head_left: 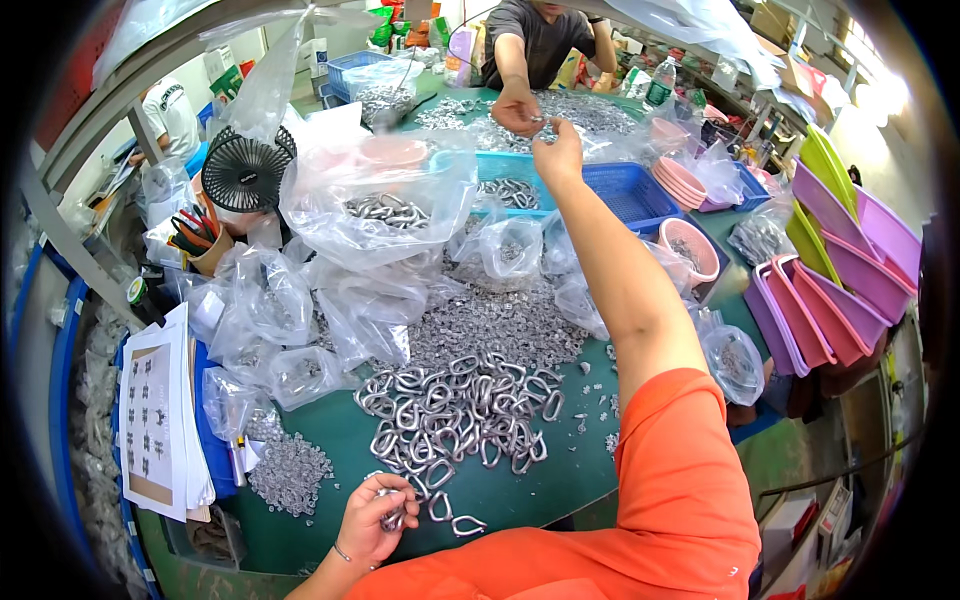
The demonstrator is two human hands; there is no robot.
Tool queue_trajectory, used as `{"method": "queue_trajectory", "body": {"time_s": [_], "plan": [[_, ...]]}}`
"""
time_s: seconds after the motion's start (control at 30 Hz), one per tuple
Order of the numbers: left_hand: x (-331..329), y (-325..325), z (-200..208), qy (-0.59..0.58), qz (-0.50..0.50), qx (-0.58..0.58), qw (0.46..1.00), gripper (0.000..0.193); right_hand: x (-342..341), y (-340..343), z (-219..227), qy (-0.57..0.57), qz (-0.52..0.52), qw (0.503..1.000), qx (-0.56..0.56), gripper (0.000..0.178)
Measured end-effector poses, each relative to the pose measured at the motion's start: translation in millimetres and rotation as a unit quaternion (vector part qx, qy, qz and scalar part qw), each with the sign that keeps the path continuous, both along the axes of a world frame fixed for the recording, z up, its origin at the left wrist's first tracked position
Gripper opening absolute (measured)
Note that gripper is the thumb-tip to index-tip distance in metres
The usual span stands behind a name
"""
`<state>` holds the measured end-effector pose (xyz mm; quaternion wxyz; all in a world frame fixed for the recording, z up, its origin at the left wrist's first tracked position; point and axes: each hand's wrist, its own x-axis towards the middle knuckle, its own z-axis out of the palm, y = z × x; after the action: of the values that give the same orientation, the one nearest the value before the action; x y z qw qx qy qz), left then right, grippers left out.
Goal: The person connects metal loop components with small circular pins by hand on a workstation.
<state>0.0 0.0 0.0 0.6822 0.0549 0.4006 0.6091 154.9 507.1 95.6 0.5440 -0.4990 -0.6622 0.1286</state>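
Observation:
Near the front edge of the table, my left hand [372, 520] is closed around a few silver metal links [393, 512]. Just beyond it spreads a pile of similar oval, bent metal links [455, 415], with a few lying loose beside my fingers. My right arm stretches far across the table. At its end my right hand [558, 152] is closed in a pinch, right by the hand of a co-worker [517, 108]. Something small and silvery shows between the two hands, too small to make out.
Behind the links lies a heap of small grey pieces [500, 325]; a smaller heap [290, 477] is at left. Clear plastic bags [385, 180], a black fan [248, 172], a blue basket [628, 195], a pink bowl [690, 250] and stacked coloured trays [835, 265] crowd around.

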Motion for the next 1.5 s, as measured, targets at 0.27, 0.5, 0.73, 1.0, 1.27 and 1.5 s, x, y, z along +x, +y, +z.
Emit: {"method": "queue_trajectory", "body": {"time_s": [0.27, 0.5, 0.73, 1.0, 1.27, 1.5], "plan": [[-4.0, 1.3, -1.8, -0.023, 0.013, 0.013, 1.0, 0.013, -16.3, 4.3, 14.8, 0.041, -0.04, 0.996, 0.071, 0.032], [-3.7, 1.9, -3.2, -0.018, 0.017, 0.013, 1.0, 0.014, -3.2, 19.0, 28.5, 0.032, -0.049, 0.998, 0.039, 0.014], [-1.3, 7.7, -1.6, 0.014, 0.026, 0.027, 0.999, 0.014, 62.3, 7.7, 32.8, 0.036, 0.035, 0.997, 0.066, 0.03], [5.8, 15.8, -3.6, -0.012, -0.019, 0.016, 1.0, 0.013, 199.0, -93.7, 56.1, -0.018, 0.084, 0.975, -0.203, 0.018], [7.6, 8.0, -1.2, -0.004, -0.015, 0.018, 1.0, 0.014, 230.0, -112.9, -2.1, -0.157, 0.054, 0.91, -0.379, 0.008], [5.1, 0.5, 1.1, -0.007, -0.008, 0.02, 1.0, 0.015, 252.7, -105.2, -45.8, -0.269, 0.101, 0.929, -0.232, 0.022]]}}
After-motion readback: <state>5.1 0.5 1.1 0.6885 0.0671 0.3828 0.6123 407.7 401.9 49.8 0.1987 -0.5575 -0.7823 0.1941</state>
